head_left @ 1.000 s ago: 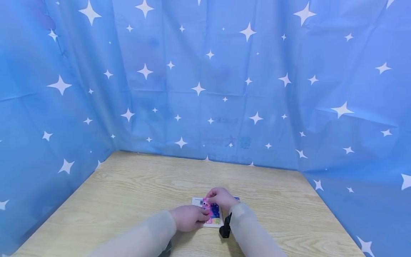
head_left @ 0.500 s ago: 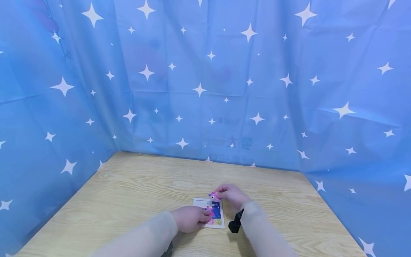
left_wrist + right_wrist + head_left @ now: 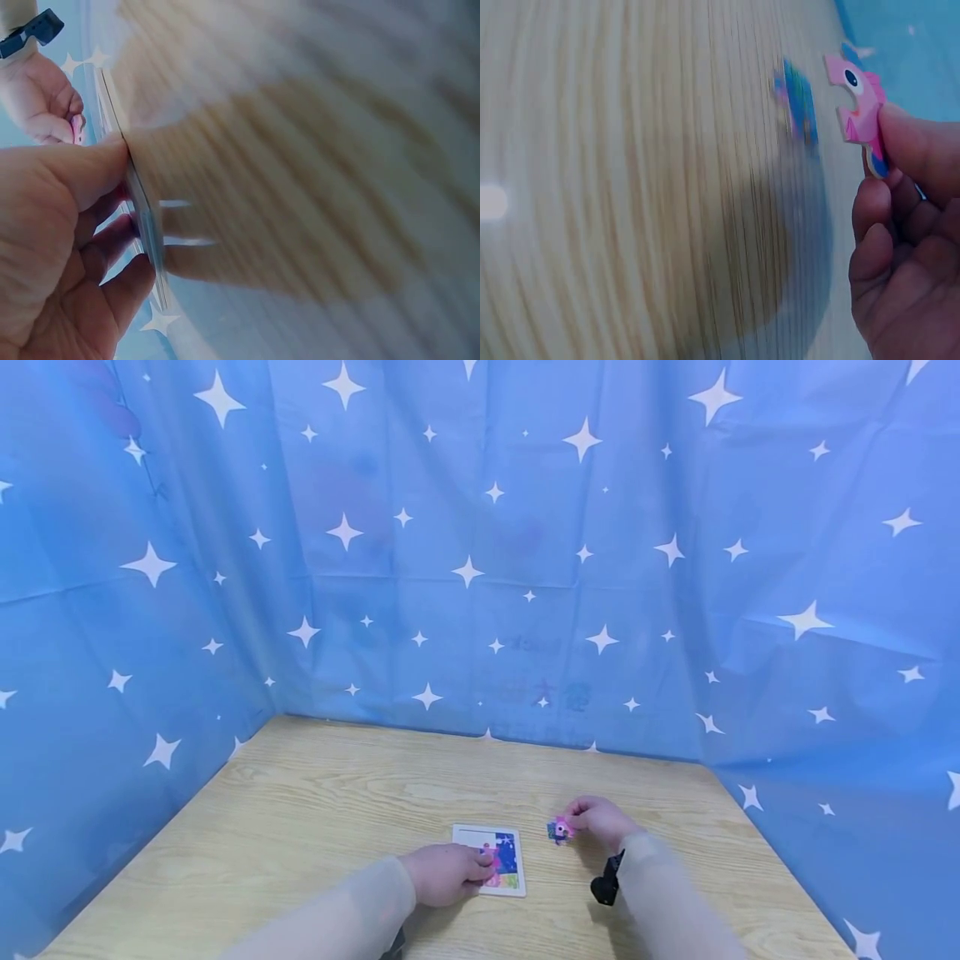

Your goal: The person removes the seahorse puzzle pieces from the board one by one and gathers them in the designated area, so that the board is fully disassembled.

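A white-framed jigsaw puzzle board (image 3: 512,890) lies flat on the table, with dark blue, pink and yellow-green picture pieces in it. My left hand (image 3: 444,873) holds it at the left side, fingers bent over its face and thumb at the edge in the left wrist view; the hand hides that corner. To the right of the board, my right hand (image 3: 602,821) pinches a pink puzzle piece (image 3: 866,112) with a printed eye and blue tips between thumb and fingers. Just beyond that piece, a blue-green puzzle piece (image 3: 800,101) lies on the table, blurred in the right wrist view.
The wood-grain table (image 3: 360,777) stretches away behind the board and to both sides. A blue curtain (image 3: 480,527) with white stars hangs along its back and sides. A black wrist camera (image 3: 607,881) sits below my right hand.
My right hand has lifted the pink piece off the board and carried it rightward, over to the blue-green piece. My left hand stays on the board.
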Tool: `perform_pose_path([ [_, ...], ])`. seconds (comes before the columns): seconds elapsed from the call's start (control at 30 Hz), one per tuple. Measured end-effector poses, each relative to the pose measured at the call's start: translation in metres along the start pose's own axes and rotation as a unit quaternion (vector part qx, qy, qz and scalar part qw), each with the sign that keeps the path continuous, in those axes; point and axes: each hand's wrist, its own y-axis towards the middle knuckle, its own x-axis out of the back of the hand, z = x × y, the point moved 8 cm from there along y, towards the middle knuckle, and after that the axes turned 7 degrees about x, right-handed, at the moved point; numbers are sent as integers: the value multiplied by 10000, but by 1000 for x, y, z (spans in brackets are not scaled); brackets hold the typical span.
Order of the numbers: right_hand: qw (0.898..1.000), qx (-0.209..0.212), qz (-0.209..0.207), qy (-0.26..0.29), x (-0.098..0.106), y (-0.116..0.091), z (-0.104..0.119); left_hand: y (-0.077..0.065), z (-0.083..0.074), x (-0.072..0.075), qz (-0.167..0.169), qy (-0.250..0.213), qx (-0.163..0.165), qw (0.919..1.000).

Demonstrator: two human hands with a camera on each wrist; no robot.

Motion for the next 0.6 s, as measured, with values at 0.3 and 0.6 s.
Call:
perform_pose_path([
  [0.3,9966,-45,-22,-823,19,-11,-9,0,1,0,-20,-2,25,10000],
  [0.6,9909,-110,-238,-1319,26,-11,-20,0,-1,2,-48,58,12,10000],
])
